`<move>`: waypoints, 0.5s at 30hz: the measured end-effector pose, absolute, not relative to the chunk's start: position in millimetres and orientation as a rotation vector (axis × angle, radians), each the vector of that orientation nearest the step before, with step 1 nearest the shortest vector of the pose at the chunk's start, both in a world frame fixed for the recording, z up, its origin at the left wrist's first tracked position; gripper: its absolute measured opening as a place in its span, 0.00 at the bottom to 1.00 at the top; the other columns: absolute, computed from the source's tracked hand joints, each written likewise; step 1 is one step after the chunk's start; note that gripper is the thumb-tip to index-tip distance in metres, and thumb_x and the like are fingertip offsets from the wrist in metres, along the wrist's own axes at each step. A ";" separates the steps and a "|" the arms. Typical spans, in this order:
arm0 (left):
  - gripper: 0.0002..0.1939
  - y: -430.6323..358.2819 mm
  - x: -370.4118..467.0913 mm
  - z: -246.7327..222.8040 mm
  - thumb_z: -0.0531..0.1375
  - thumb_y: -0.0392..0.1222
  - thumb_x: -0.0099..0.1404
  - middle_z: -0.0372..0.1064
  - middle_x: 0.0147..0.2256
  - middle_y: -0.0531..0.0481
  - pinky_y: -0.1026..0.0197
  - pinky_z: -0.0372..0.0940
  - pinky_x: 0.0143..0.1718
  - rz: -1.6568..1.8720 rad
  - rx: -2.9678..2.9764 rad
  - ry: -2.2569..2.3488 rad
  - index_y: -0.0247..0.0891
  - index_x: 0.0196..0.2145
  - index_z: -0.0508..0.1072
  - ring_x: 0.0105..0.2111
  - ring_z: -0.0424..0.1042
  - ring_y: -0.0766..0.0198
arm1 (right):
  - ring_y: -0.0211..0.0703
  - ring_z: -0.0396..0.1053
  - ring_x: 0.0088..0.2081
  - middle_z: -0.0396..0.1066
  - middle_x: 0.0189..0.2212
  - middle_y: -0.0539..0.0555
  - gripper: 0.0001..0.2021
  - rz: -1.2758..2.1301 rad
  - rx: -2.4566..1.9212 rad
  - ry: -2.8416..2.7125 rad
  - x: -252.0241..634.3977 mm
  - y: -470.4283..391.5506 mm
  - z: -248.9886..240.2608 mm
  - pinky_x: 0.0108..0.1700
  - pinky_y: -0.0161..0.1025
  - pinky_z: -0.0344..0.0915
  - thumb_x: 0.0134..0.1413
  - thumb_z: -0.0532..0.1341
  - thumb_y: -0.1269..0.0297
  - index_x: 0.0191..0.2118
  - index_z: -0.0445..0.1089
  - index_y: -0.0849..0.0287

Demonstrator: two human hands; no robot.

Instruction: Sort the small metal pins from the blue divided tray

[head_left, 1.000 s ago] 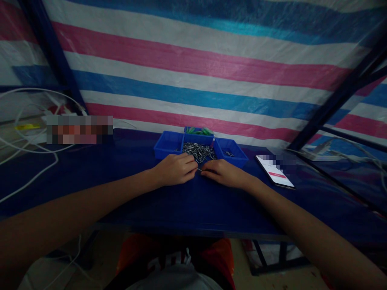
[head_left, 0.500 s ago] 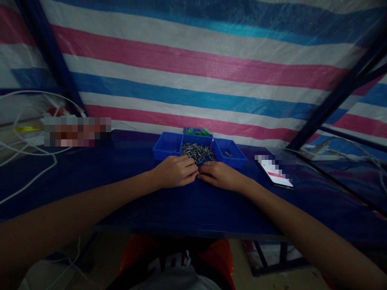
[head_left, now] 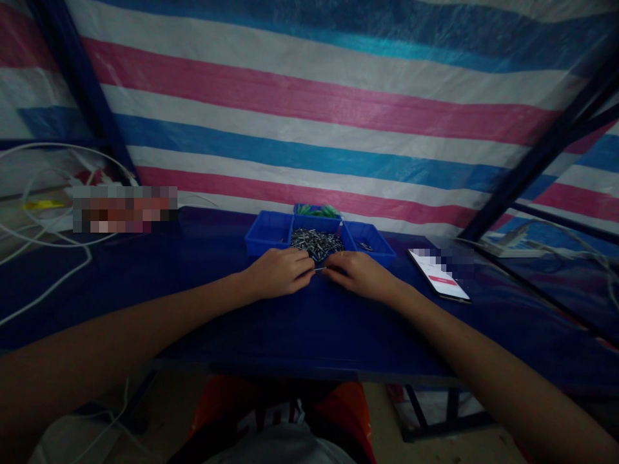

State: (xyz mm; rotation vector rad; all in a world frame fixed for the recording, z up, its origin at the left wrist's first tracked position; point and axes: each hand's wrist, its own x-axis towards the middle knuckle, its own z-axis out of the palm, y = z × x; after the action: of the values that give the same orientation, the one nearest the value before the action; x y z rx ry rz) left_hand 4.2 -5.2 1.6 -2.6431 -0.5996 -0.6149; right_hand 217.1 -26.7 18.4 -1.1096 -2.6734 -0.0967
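Observation:
Between my fingertips runs a thin, light-coloured metal piece [head_left: 320, 269], too small to name exactly. My left hand [head_left: 286, 273] pinches its left end. At its other end, my right hand [head_left: 358, 275] is closed on it with thumb and fingers. Just beyond both hands lies a heap of small dark and silvery metal pieces [head_left: 316, 241]. To the left of the heap stands a blue bin [head_left: 268, 248]. Another blue bin [head_left: 384, 255], with a few small pieces inside, is on the right. A third bin [head_left: 324, 224], behind the heap, contains green pieces [head_left: 316, 210].
A phone [head_left: 442, 277] with a lit screen lies right of the bins on the dark blue table [head_left: 309, 335]. White cables [head_left: 89, 258] loop at the left edge. Striped sheeting [head_left: 309, 116] hangs behind, between metal posts.
My right fingers have shifted slightly up and right, away from the left ones. More of the thin metal piece shows between the hands. The left hand has barely moved.

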 end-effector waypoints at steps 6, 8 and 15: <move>0.08 -1.4 4.4 -0.5 0.51 0.41 0.65 0.67 0.32 0.52 0.65 0.60 0.33 -0.586 -2.853 -0.776 0.37 0.34 0.69 0.34 0.68 0.66 | 0.37 0.66 0.29 0.69 0.28 0.52 0.09 0.080 -1.072 -2.594 215.2 -30.6 22.0 0.33 0.34 0.58 0.59 0.53 0.62 0.34 0.67 0.62; 0.08 -0.6 5.1 -0.9 0.52 0.40 0.65 0.67 0.32 0.52 0.66 0.60 0.33 -0.589 -2.931 -0.796 0.37 0.34 0.69 0.33 0.68 0.67 | 0.36 0.66 0.29 0.69 0.28 0.51 0.08 0.186 -1.031 -2.555 214.2 -32.7 23.3 0.32 0.33 0.59 0.58 0.54 0.63 0.35 0.67 0.61; 0.07 -0.7 6.3 1.2 0.52 0.40 0.64 0.67 0.32 0.52 0.67 0.58 0.31 -0.576 -3.073 -0.817 0.37 0.34 0.68 0.31 0.67 0.68 | 0.35 0.69 0.30 0.71 0.29 0.51 0.07 0.391 -0.890 -2.564 212.3 -36.4 24.2 0.34 0.32 0.62 0.56 0.57 0.66 0.40 0.67 0.62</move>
State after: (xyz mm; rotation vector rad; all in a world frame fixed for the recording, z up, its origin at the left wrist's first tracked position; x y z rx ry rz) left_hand 6.3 -0.7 1.2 -3.0728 -0.8166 -0.5761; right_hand 212.3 -36.4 24.2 -0.8896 -2.5636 0.3908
